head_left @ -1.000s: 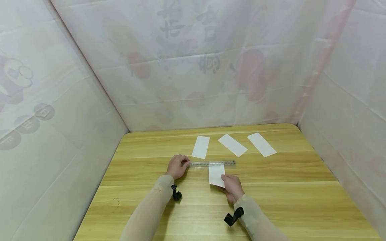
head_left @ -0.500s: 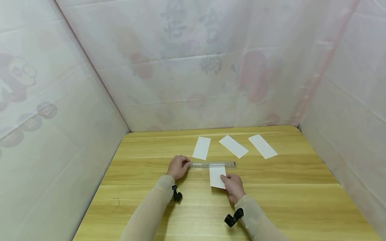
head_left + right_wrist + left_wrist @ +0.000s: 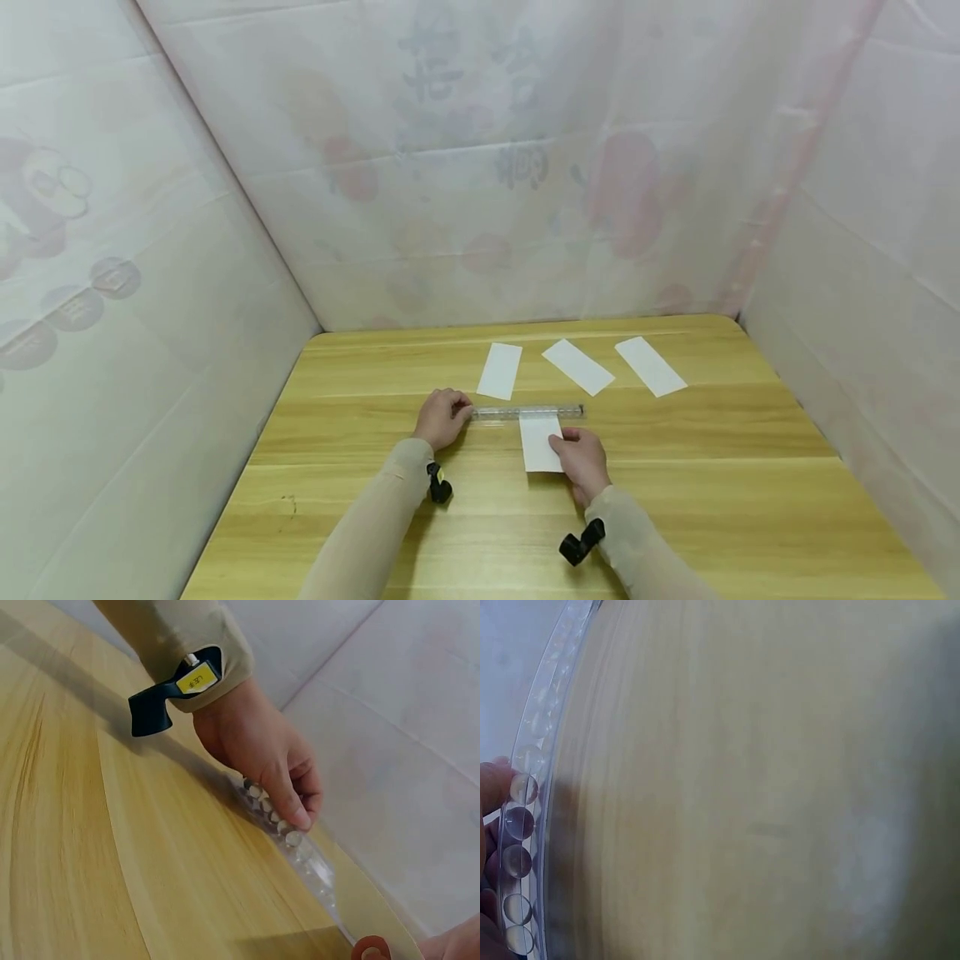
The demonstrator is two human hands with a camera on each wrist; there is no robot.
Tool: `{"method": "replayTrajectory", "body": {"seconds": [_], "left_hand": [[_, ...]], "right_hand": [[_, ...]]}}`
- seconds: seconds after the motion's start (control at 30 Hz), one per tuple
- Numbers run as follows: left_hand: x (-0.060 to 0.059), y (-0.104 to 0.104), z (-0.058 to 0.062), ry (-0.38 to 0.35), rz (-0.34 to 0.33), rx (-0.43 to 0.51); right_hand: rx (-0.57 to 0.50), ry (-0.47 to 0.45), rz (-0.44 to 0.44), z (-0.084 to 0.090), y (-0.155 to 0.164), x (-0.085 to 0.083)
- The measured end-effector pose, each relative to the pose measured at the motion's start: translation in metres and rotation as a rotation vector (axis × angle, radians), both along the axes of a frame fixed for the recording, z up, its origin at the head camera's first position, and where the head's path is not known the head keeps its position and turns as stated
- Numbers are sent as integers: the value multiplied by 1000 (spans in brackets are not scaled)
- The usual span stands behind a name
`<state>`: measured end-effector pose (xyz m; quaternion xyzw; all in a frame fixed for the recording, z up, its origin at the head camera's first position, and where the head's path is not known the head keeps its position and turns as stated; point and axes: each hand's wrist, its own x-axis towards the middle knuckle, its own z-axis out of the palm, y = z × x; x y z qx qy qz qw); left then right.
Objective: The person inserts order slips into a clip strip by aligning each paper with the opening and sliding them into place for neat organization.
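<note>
ruler end under left hand, paper edge hidden

- The left hand lies knuckles up, left of centre, its fingers curled downward with the tips pointing right; the right wrist view shows the fingertips bent and pressed down.
- The right hand lies nearer and to the right, palm down, fingers reaching left and far.
- Both forearms, in beige sleeves, come in from the near edge, each with a black clip at the wrist.
</note>
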<state>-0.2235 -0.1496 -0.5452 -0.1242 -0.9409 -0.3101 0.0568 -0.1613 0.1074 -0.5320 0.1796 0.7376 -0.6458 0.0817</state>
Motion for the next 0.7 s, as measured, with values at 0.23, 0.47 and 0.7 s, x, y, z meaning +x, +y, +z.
{"method": "replayTrajectory", "body": {"seconds": [0.23, 0.47, 0.7], "left_hand": [[1, 1, -1, -4, -2, -4], [1, 1, -1, 6, 2, -5], [2, 1, 2, 1, 7, -6]], "right_hand": [[82, 47, -10, -6, 4, -4], [123, 79, 10, -11, 9, -7], [139, 80, 24, -10, 9, -8]]}}
